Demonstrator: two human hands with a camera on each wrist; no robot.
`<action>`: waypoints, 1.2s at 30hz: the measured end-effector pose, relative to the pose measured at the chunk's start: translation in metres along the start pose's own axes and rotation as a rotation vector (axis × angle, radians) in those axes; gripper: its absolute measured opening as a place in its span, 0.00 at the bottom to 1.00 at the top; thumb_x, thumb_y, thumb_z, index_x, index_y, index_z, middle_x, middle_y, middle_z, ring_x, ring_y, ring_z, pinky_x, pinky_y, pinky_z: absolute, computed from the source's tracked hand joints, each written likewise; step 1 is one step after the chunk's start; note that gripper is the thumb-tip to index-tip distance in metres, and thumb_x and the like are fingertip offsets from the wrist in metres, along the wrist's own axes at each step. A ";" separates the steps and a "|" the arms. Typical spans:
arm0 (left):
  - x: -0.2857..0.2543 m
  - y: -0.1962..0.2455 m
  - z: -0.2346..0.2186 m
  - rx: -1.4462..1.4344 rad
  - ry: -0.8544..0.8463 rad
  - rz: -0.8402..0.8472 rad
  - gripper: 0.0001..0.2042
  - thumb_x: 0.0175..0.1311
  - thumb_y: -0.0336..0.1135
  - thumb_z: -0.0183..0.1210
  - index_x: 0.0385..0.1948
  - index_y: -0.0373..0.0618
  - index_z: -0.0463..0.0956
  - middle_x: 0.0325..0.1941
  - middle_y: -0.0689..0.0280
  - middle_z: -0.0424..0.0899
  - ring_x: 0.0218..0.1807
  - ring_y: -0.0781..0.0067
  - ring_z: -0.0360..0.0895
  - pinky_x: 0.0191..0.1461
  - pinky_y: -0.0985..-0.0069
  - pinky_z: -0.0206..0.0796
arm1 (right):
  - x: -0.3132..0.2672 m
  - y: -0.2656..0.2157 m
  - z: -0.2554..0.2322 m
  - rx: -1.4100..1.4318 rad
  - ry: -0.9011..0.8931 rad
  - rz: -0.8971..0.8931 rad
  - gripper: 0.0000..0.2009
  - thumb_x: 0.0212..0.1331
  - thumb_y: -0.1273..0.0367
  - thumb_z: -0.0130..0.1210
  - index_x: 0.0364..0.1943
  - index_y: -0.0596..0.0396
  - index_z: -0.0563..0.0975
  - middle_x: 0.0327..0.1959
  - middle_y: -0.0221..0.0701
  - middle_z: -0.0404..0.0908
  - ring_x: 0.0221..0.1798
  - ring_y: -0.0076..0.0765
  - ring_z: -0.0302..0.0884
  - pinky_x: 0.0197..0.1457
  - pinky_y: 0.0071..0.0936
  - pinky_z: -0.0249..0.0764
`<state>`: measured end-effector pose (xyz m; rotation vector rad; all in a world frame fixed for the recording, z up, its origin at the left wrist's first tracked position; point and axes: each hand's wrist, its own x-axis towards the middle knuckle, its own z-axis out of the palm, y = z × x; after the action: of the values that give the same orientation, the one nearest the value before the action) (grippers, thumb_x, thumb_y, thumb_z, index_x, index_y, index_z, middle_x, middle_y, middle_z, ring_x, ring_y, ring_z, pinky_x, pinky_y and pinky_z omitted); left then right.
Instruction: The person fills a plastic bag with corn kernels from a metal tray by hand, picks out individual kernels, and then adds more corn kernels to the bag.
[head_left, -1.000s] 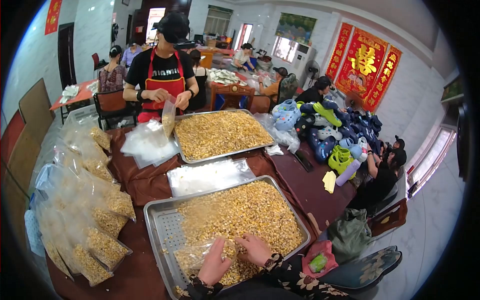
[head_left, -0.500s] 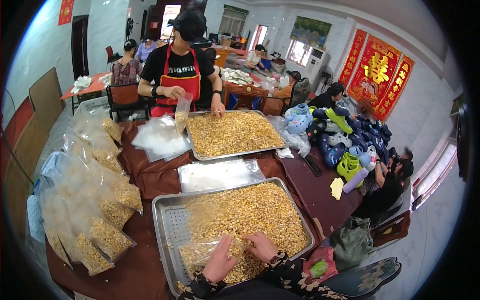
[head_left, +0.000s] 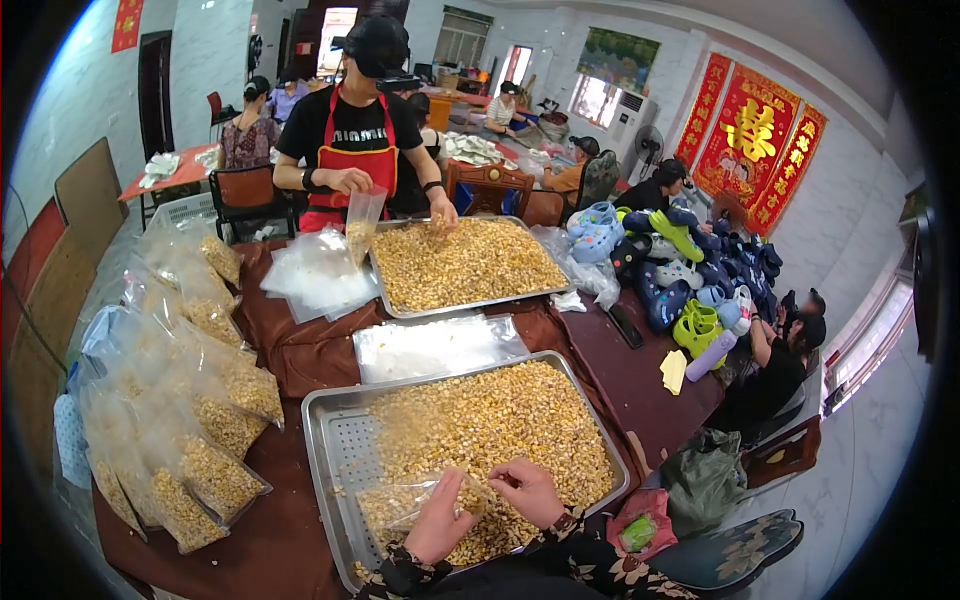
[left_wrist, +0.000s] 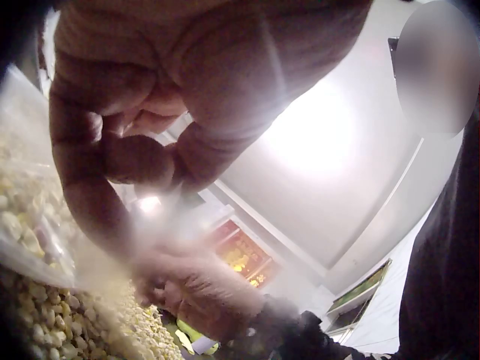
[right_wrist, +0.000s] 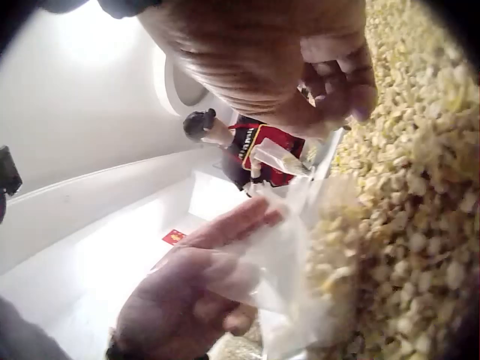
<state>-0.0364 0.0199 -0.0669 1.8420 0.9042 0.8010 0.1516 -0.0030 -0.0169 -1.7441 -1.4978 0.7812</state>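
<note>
In the head view my left hand (head_left: 441,518) grips the mouth of a clear plastic bag (head_left: 392,503), which lies on its side with corn kernels in it. The left wrist view has the thumb and fingers of this hand curled at the bag's film. My right hand (head_left: 528,494) is just right of the bag's mouth, fingers curled and fingertips close together over the kernels. In the right wrist view its fingertips (right_wrist: 363,103) are apart from the bag, with nothing visible between them. Loose corn kernels (head_left: 520,430) cover most of the metal tray (head_left: 325,455) beneath both hands.
Filled bags (head_left: 225,475) are heaped on the left. Flat empty bags (head_left: 440,348) lie behind my tray. Across the table a person in a red apron (head_left: 358,160) works over a second tray (head_left: 470,307). Clogs (head_left: 665,290) and a phone (head_left: 626,327) are to the right.
My right fingers have lifted and come away slightly from the bag's mouth; the left hand keeps its hold. The person opposite has lowered one hand into the kernels. The head view has shifted.
</note>
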 end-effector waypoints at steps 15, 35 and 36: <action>0.001 0.023 -0.013 -0.157 -0.058 -0.112 0.32 0.57 0.29 0.53 0.65 0.33 0.54 0.69 0.42 0.56 0.72 0.45 0.53 0.71 0.65 0.52 | -0.015 0.029 -0.021 -0.568 -0.266 0.027 0.27 0.55 0.58 0.62 0.60 0.45 0.70 0.50 0.38 0.71 0.47 0.43 0.76 0.46 0.36 0.74; -0.001 0.007 -0.003 -0.014 -0.032 -0.071 0.34 0.56 0.29 0.56 0.68 0.41 0.56 0.73 0.51 0.57 0.41 0.69 0.75 0.43 0.77 0.68 | -0.006 0.002 -0.003 -0.086 -0.086 0.021 0.11 0.59 0.68 0.57 0.44 0.55 0.80 0.36 0.38 0.78 0.38 0.42 0.77 0.43 0.33 0.73; -0.001 0.006 -0.003 -0.014 -0.024 -0.065 0.34 0.56 0.30 0.56 0.68 0.41 0.56 0.72 0.51 0.57 0.40 0.70 0.75 0.43 0.77 0.68 | -0.007 -0.008 -0.002 -0.086 -0.085 0.021 0.11 0.59 0.68 0.57 0.44 0.55 0.80 0.36 0.38 0.78 0.38 0.42 0.77 0.43 0.33 0.73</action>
<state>-0.0376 0.0180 -0.0606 1.7973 0.9353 0.7419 0.1476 -0.0095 -0.0088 -1.8127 -1.5935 0.8220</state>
